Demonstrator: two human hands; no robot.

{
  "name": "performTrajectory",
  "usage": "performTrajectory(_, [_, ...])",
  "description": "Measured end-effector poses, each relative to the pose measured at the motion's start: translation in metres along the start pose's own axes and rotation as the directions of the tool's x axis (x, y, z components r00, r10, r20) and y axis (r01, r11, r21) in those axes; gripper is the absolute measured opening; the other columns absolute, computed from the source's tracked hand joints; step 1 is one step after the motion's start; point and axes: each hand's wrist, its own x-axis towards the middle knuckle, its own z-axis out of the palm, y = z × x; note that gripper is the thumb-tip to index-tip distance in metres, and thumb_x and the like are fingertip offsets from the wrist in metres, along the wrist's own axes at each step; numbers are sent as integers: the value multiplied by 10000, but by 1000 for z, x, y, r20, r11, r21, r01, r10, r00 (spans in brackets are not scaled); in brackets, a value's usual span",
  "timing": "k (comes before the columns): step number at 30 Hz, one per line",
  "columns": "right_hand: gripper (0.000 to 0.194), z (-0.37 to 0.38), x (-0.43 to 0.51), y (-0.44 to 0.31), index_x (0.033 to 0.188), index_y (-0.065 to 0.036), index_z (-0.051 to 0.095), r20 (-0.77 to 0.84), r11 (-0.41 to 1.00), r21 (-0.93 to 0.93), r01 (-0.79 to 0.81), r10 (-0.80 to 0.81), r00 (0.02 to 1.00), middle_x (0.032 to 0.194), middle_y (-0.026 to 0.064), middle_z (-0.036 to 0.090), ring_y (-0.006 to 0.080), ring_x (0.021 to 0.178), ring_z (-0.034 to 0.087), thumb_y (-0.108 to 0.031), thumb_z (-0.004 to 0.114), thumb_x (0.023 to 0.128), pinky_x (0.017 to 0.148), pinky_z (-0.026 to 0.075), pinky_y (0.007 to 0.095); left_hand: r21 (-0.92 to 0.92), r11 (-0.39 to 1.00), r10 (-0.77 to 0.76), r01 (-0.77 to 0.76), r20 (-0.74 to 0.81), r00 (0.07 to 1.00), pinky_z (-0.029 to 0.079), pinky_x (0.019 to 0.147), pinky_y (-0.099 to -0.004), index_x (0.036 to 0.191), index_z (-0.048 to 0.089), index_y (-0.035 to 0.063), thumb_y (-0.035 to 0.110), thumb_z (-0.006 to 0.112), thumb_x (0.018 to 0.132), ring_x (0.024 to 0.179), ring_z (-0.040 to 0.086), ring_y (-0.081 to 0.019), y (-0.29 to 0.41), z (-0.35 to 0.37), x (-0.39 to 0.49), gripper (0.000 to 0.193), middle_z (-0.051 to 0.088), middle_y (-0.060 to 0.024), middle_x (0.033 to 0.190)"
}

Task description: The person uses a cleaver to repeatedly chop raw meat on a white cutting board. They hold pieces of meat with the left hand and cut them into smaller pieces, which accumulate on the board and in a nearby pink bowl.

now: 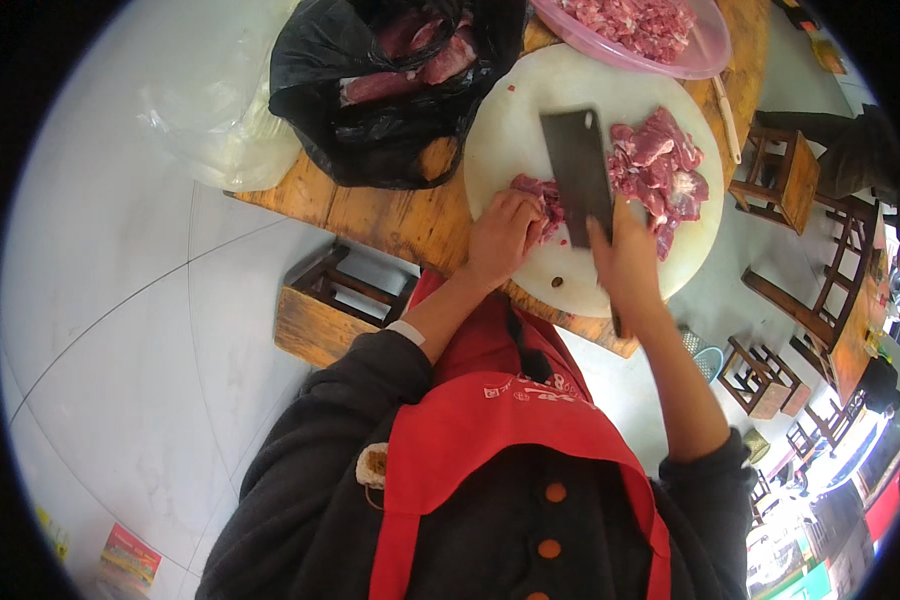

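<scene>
A round white cutting board (521, 94) lies on the wooden table before me. My right hand (628, 259) grips a cleaver (576, 169), whose broad dark blade is slightly blurred over the middle of the board. Left of the blade, my left hand (504, 232) presses with curled fingers on a small pile of cut raw meat (549, 202). Larger chunks of raw red meat (660, 161) lie to the right of the cleaver. Part of the small pile is hidden by my fingers.
A black plastic bag (390, 142) holding raw meat stands left of the board. A pink basin (705, 56) of chopped meat overlaps its far edge. A thin light-handled tool (726, 120) lies at right. A clear plastic bag (225, 142) hangs by the table's left end; wooden stools (326, 319) stand nearby.
</scene>
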Motion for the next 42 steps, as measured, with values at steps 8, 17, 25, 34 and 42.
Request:
performTrajectory(8, [208, 16, -67, 5, 1075, -2, 446, 108, 993, -40, -108, 111, 988, 965, 296, 643, 494, 866, 633, -40, 577, 918, 714, 490, 551, 92, 994, 53, -56, 31, 998, 521, 785, -374, 893, 573, 64, 90, 713, 794, 969, 583, -288, -1, 2, 1, 174, 608, -66, 969])
performTrajectory(17, [252, 48, 61, -6, 1109, 38, 494, -186, 983, -93, 159, -174, 967, 837, 300, 643, 488, 754, 638, -82, 599, 914, 648, 506, 546, 87, 995, 35, -41, 69, 997, 518, 772, -374, 895, 565, 69, 108, 720, 799, 935, 576, -294, -3, 0, -2, 186, 600, -77, 957])
performTrajectory(25, [329, 15, -49, 5, 1224, 19, 492, 31, 999, -53, 5, -3, 1000, 846, 290, 648, 480, 770, 638, -86, 597, 931, 664, 504, 507, 59, 997, 50, -52, 38, 998, 509, 787, -402, 885, 553, 47, 56, 705, 795, 939, 573, -319, -1, 1, -1, 177, 593, -92, 971])
performTrajectory(34, [256, 50, -1, -3, 1126, 33, 464, -92, 999, -45, 4, -8, 996, 860, 300, 629, 497, 804, 634, -63, 582, 920, 685, 498, 558, 111, 992, 58, -64, 58, 997, 508, 782, -395, 888, 554, 48, 46, 699, 799, 944, 571, -319, 0, 1, 2, 170, 584, -99, 959])
performTrajectory(42, [274, 40, 38, 14, 1117, 24, 538, -209, 992, -88, 91, -108, 972, 825, 274, 651, 473, 763, 646, -96, 642, 894, 669, 512, 524, -44, 999, 21, -18, 64, 998, 478, 852, -424, 923, 557, 52, 37, 688, 823, 970, 556, -349, -3, -10, -5, 166, 600, -117, 1036])
